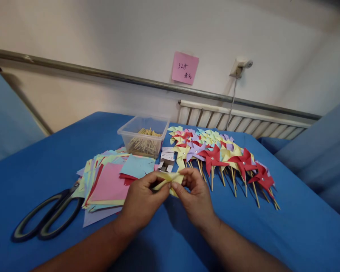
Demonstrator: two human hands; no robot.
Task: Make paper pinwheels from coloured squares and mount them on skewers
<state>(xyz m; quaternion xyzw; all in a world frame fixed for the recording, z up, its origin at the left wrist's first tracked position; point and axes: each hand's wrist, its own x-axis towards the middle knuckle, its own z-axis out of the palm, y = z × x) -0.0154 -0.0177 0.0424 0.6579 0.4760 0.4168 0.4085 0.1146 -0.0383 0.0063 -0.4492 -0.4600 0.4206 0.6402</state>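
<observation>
Work surface: I sit at a blue table [45, 170], hands meeting at its centre, close to my body.
Workpiece: a yellow paper piece [170, 178], partly folded, held clear of the cloth between both hands.
Left hand: my left hand [141, 200] pinches the near-left end of the yellow paper piece between thumb and forefinger; remaining fingers are curled under.
Right hand: my right hand [195, 196] pinches the right portion of the same piece, thumb on top, fingertips bent in toward the fold.
Long axis: the piece runs left to right, its right end tilted slightly up and away from me, spanning the gap between the two pinches.
Nearer hand: both hands are in contact; neither has to reach. The bulk of the paper lies on the right-hand side.
Paper stock: a fanned stack of coloured squares [107, 185] lies just left of my left hand, pink and light blue sheets on top.
Scissors: the scissors [48, 219] lie shut further left, blades tucked under the stack's edge.
Sticks: a clear plastic tub [143, 132] of wooden sticks stands behind the stack.
Finished units: a row of pinwheels [221, 158] on sticks lies to the right, beyond my right hand.
Small items: white slips and small metal parts [166, 158] rest just behind the workpiece; detail cannot be resolved.
</observation>
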